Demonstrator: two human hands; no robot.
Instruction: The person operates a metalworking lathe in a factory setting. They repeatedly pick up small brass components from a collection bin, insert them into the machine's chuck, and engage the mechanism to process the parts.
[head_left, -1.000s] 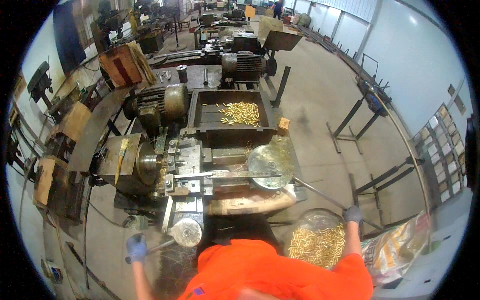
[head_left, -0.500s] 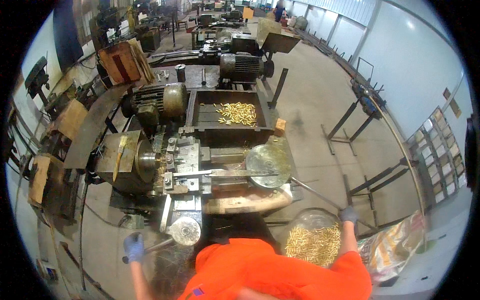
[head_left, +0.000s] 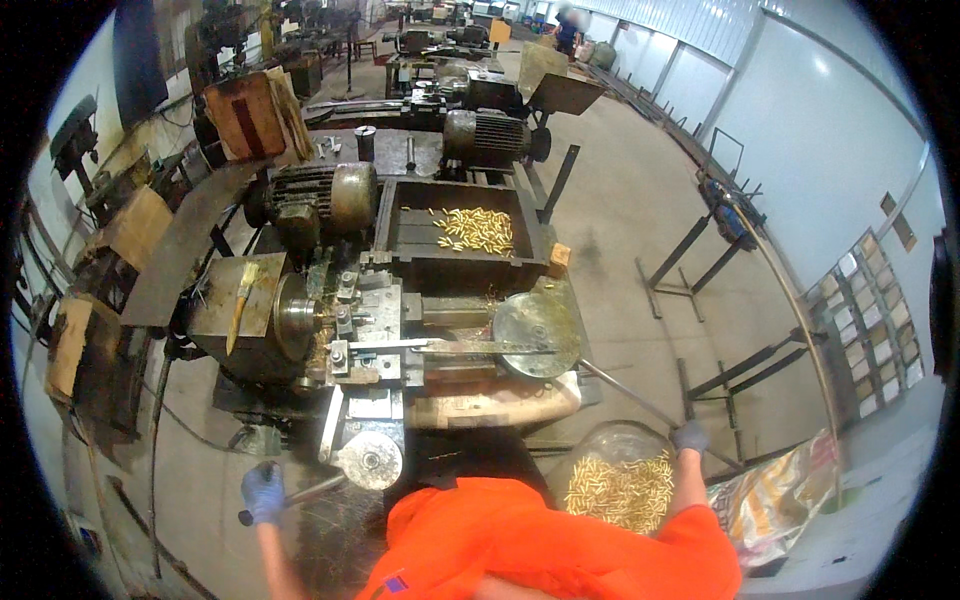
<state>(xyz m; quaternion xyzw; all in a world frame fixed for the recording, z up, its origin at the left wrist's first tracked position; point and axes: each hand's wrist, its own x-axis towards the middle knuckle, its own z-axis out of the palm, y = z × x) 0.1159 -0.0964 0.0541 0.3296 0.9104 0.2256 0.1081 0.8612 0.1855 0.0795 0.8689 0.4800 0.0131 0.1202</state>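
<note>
My left hand [head_left: 264,492], in a blue-grey glove, is closed round a short metal lever [head_left: 316,491] at the lower left. That lever runs to a round metal disc [head_left: 371,460] at the front of a lathe. Over on the right, my gloved right hand [head_left: 690,436] grips a long thin lever [head_left: 630,393], which slants down from a larger disc [head_left: 536,335]. Just left of that hand stands a round pan [head_left: 618,437] filled with small brass-coloured pieces [head_left: 622,492]. Shiny turnings lie by the lathe's chuck [head_left: 297,315].
Behind the lathe's slide, a dark metal tray [head_left: 420,268] holds more brass-coloured pieces. A brush [head_left: 239,310] lies on the headstock beneath a motor [head_left: 322,200]. Patterned sacking [head_left: 780,500] is at the lower right, near metal stands [head_left: 735,382]. Someone [head_left: 568,35] stands far back.
Both hands keep hold of their levers. My right hand sits slightly further left and my left hand has shifted a little; the view has moved slightly.
</note>
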